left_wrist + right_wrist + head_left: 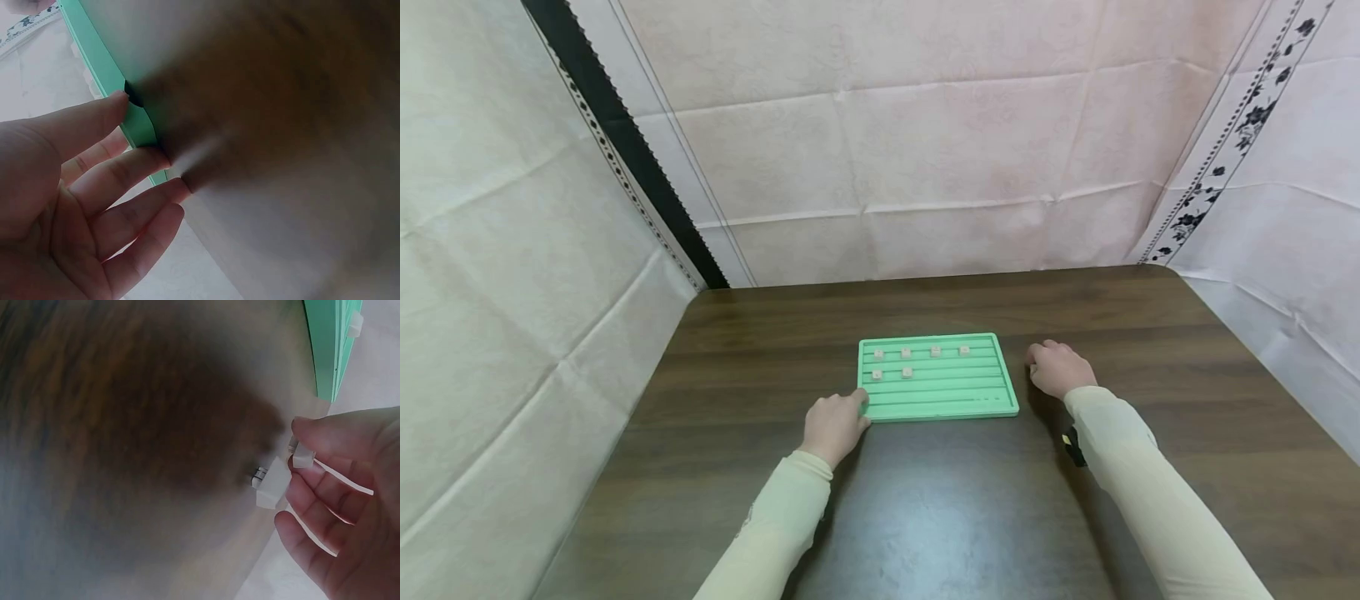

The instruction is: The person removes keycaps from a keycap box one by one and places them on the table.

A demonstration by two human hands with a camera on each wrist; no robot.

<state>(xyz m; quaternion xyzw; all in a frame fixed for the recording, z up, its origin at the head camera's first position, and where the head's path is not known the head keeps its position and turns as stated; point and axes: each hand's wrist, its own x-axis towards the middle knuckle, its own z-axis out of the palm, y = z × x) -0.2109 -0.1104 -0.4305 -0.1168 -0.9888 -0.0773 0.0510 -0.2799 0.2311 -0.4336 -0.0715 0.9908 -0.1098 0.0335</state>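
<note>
A light green board with raised ridges lies on the table, with several small pale blocks standing in its two far rows. At the board's near left corner, my left hand grips the edge, thumb at the front side and fingers around the corner. My right hand is just right of the board, low over the table. In the right wrist view, its thumb and index finger pinch a small white block. Another white block with dark marks sits against the fingertips; whether it is held, I cannot tell.
The dark brown wooden table extends around the board on all sides. Pale cloth sheets hang behind it and at both sides, and one carries a dark floral border. A small black object is at the right wrist.
</note>
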